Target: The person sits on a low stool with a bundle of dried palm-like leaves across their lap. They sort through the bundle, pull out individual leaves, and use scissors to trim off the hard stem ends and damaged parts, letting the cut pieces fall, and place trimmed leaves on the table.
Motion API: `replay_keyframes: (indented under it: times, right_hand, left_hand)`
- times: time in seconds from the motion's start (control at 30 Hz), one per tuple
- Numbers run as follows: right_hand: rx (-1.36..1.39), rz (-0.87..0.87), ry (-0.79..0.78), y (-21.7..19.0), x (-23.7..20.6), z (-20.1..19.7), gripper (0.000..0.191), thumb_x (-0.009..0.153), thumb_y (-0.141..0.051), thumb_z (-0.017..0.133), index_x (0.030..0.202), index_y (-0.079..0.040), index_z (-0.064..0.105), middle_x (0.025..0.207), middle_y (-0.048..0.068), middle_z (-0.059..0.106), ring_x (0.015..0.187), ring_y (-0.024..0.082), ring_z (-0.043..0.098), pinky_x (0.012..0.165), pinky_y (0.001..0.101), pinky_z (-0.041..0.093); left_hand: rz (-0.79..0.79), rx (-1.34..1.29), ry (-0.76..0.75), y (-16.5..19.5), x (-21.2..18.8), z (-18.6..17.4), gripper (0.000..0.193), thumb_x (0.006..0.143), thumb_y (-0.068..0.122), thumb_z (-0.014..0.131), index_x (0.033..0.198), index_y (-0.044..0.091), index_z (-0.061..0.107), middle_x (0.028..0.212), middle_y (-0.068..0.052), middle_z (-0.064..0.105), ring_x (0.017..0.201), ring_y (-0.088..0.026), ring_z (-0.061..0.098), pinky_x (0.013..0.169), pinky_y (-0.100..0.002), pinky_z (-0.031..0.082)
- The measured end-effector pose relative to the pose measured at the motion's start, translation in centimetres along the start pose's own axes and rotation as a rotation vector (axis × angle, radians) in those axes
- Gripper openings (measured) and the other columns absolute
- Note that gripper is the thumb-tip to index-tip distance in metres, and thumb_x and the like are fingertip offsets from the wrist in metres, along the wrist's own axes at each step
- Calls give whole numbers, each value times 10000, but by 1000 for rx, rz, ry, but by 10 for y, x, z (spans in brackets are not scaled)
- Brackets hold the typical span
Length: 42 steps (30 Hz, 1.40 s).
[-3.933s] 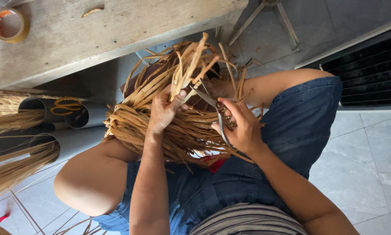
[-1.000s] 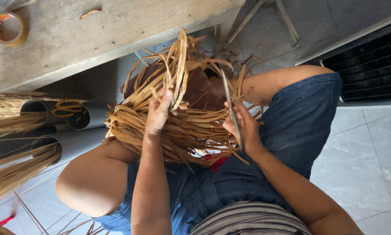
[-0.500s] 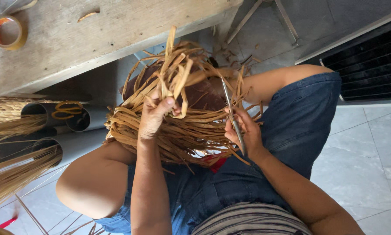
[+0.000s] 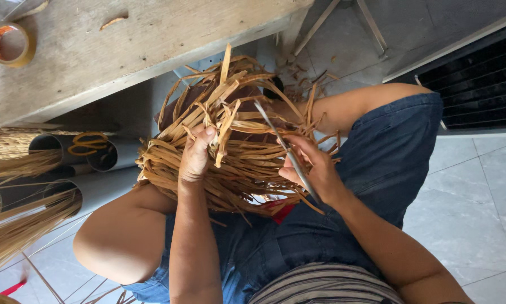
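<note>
A loose tangle of flat tan cane strips (image 4: 236, 152) rests on my lap, over blue denim shorts (image 4: 371, 186). My left hand (image 4: 195, 153) is closed around a bunch of those strips near the tangle's middle. My right hand (image 4: 315, 169) holds a thin metal tool (image 4: 281, 143), like long scissors or a blade, whose tip points up into the strips. A small red piece (image 4: 281, 212) shows under the tangle.
A worn wooden bench (image 4: 129, 45) lies ahead, with a roll of tape (image 4: 8, 42) on its left end. Grey pipes (image 4: 95, 155) holding bundles of thin reeds (image 4: 16, 225) sit at my left. A dark grille (image 4: 478, 84) is at the right. Pale floor tiles (image 4: 478, 214) lie below.
My left hand has shifted its grip and gathered the strips into a tighter raised bunch. My right hand has stayed beside the tangle, keeping the metal tool angled into it.
</note>
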State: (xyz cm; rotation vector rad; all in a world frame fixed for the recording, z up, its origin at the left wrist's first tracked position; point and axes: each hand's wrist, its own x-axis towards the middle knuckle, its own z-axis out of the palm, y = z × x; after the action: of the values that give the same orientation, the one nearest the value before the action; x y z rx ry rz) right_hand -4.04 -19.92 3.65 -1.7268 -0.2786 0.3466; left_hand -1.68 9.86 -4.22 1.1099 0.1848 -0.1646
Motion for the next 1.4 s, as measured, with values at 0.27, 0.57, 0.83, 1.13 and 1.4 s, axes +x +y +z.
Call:
replay_keyframes:
  times: [0.27,0.57,0.83,1.13,1.4]
  right_hand:
    - [-113,-3,16,-10,13,2,692,805,-132,868,1410,-11,555,923,35,701,853,103,693,766,270,574]
    - [-50,-58,47,-6,19,13,654,830,-84,859,1393,32,548,940,80,666,868,132,714,772,274,600]
    - [-14,-129,41,6,20,17,604,847,-24,823,1377,42,541,1045,82,728,917,127,744,797,273,650]
    - [88,-92,75,26,13,14,669,803,-66,833,1399,12,541,911,60,709,666,85,650,546,233,558]
    - [321,139,-87,11,-13,-11,571,965,-414,648,1404,-59,561,830,28,633,622,91,586,540,236,506]
  left_hand:
    - [-44,119,-35,9,-5,7,363,946,364,694,861,13,660,693,-65,642,609,-148,579,599,-285,465]
    - [-33,183,-126,21,-6,12,382,933,372,644,781,22,666,656,-63,627,611,-153,576,638,-288,464]
    - [-103,202,-131,25,-5,12,362,901,344,644,752,15,661,632,-74,618,591,-169,573,618,-303,466]
    - [-102,90,-105,13,-3,3,395,903,374,659,822,-13,663,641,-97,624,538,-163,549,527,-289,442]
    - [-89,-1,-82,11,-5,-4,470,925,453,650,904,-16,671,641,-99,604,562,-166,556,518,-270,425]
